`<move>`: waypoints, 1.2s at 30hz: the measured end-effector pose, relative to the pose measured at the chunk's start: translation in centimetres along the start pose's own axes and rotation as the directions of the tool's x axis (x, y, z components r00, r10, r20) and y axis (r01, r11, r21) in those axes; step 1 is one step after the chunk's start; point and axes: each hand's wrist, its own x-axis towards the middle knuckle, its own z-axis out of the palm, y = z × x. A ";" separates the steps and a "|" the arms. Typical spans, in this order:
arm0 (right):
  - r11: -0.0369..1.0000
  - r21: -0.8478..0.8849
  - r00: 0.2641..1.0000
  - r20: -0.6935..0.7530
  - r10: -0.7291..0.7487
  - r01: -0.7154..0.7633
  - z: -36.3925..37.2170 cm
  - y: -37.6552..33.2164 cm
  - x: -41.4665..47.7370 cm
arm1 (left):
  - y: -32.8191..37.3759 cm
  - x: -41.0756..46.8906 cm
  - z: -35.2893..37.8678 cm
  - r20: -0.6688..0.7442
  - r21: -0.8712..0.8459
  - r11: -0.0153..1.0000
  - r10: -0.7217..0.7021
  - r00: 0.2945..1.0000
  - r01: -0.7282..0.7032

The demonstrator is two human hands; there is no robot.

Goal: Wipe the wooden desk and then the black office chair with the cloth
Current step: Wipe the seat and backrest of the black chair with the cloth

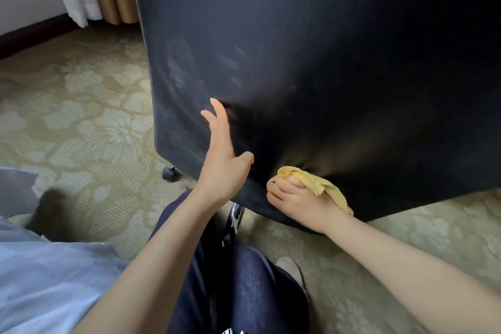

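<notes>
Crumpled yellow cloth (311, 184), lower centre-right, bunched in right hand (301, 205) and pressed against the black woven-fabric office chair back (325, 62). Left hand (223, 160), frame centre, fingers spread straight, flat against the chair's lower edge, holding nothing. Patterned green carpet (81, 106) below.

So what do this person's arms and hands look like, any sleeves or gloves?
Both forearms are bare as far as the frame shows: no sleeves, no gloves on the left hand or right hand, no watch or bracelet in sight. Otherwise a pale blue top and dark navy trousers show.
</notes>
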 end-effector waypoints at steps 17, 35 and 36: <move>0.927 -0.350 0.904 -0.428 -0.029 -0.136 -12.1 11.0 0.2 | -0.3 -1.2 -2.9 -0.015 -0.061 0.994 -0.087 0.996 0.086; 0.967 -0.076 0.920 -0.335 0.205 -0.243 -8.8 5.0 25.9 | -5.5 3.0 -11.3 -0.246 -0.072 0.990 -0.138 0.959 0.123; 0.971 -0.092 0.936 -0.299 0.185 -0.221 -7.9 4.3 25.9 | -5.7 3.5 -11.4 -0.244 -0.075 0.988 -0.151 0.958 0.136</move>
